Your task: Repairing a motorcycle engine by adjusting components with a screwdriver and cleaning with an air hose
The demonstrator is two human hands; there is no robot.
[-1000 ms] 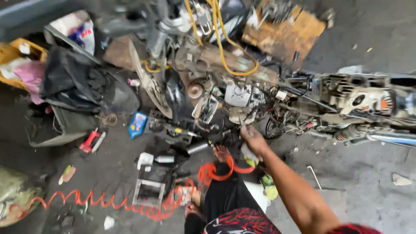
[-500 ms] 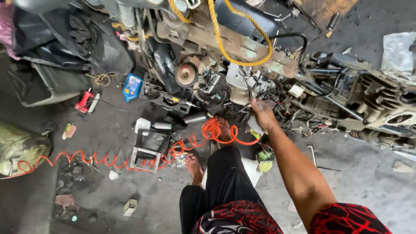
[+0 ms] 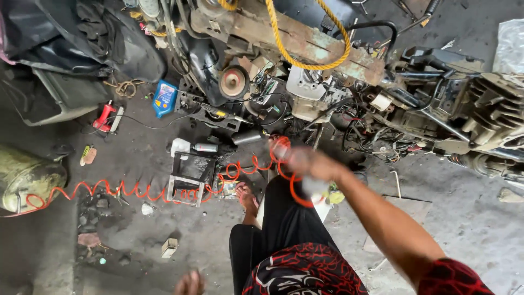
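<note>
A dull metal tank (image 3: 24, 180) lies at the far left on the concrete floor (image 3: 464, 218). From it a coiled orange air hose (image 3: 125, 190) runs rightward, its long axis nearly level across the floor. It passes in front of a small metal frame (image 3: 188, 177), then climbs toward the right hand (image 3: 308, 162), so its far end points up and to the right. Above the hose lie a red tool (image 3: 103, 117) and a blue bottle (image 3: 164, 98).

The left hand (image 3: 190, 283) shows only at the bottom edge, fingers loosely spread and holding nothing, well apart from the hose. A bare foot (image 3: 248, 198) rests on the floor just right of the frame.

The right hand is blurred; it sits at the hose's upper loops, which curl around and below it. It seems to be closed on something at the hose's end, but I cannot tell for sure. Beyond it stands a stripped motorcycle (image 3: 327, 82) with a yellow rope (image 3: 305, 52) looped over its frame.
</note>
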